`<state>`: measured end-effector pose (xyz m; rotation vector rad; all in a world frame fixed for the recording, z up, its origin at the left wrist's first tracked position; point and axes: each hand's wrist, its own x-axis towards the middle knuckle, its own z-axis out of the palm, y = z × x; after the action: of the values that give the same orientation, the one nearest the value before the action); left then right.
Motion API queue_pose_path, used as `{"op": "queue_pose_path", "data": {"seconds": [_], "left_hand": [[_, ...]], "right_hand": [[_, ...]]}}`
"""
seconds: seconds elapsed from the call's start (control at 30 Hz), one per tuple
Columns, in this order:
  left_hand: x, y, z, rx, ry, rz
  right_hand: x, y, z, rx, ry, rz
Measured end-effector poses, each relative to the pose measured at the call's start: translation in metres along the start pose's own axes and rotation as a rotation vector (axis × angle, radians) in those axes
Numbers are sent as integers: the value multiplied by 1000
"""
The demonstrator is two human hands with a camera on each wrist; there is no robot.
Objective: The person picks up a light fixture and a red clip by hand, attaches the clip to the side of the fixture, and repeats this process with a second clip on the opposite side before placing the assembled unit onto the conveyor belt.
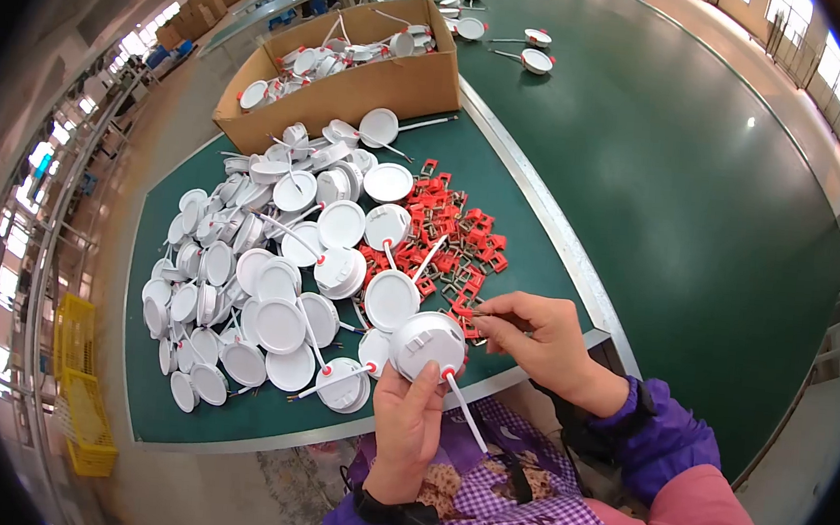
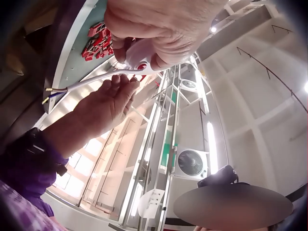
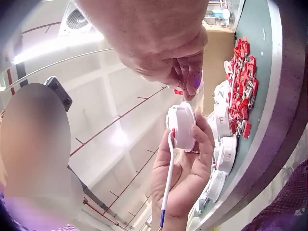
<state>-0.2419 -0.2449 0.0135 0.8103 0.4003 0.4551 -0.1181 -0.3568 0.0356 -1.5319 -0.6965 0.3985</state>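
Observation:
My left hand (image 1: 418, 381) grips a white round lamp housing (image 1: 427, 343) near the table's front edge, back side up. Its white cable (image 1: 465, 412) with a red grommet hangs toward my lap. Just right of the housing, my right hand (image 1: 487, 319) pinches a small red spring clip (image 1: 465, 312). The right wrist view shows the clip (image 3: 179, 91) in my fingertips (image 3: 191, 79), just above the housing (image 3: 183, 126) held by my left hand (image 3: 185, 173). In the left wrist view the housing (image 2: 139, 54) sits in my left hand (image 2: 159, 29), with my right hand (image 2: 108, 103) below it.
A heap of red clips (image 1: 447, 235) lies on the green table (image 1: 182, 402) behind my hands. Several white housings (image 1: 261, 280) are piled to the left. A cardboard box (image 1: 355, 85) of more housings stands at the back. A green conveyor (image 1: 683, 185) runs along the right.

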Motion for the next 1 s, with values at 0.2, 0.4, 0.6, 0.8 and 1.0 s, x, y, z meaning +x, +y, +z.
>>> {"op": "queue_pose_path", "data": {"seconds": [0.2,0.4,0.6,0.8,1.0], "left_hand": [[3,-5,4,64,40,57],[4,-10,4,106,35,102],[4,-15,2,208,24,174],[2,-14,9,208,42,219],[3,-18,4,348,-3,291]], "right_hand": [[-7,2,6,-179,13,-156],[-12,1,8,-274,3,-211],[-14,1,11,-331,26,-273],[-14,1,13,-335,52,-301],[-16,-2,10,-370,19,-268]]}}
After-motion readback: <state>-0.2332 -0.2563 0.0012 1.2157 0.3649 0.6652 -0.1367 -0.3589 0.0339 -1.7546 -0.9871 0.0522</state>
